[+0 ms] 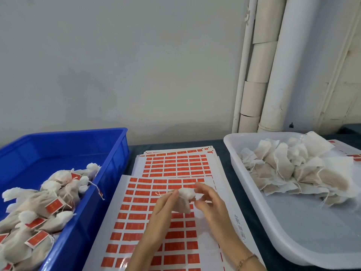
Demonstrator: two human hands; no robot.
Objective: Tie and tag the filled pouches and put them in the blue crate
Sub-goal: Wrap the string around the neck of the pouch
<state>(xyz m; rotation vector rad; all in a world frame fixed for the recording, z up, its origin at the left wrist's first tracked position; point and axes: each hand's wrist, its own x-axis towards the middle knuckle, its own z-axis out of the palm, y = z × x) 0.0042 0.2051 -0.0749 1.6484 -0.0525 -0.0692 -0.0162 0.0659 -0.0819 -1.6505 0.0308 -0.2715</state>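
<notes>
Pouch (pixel 184 200) held over the label sheet (pixel 136 222), probably not yet tied.
The left hand (pixel 162 212) pinches the pouch's neck beside its string (pixel 162 193). The right hand (pixel 210 202) curves at the pouch top, and I cannot tell if it grips. If the pinch slackens, the neck may reopen and spill. The blue crate (pixel 117 153) sits left of the sheet.

The left grip (pixel 163 212) and the right grip (pixel 213 206) are bare, with long, slim fingers. The forearms (pixel 232 241) behind them are uncovered as far as they show. Just behind the right grip sits a thin, gold-toned bracelet (pixel 247 259).
</notes>
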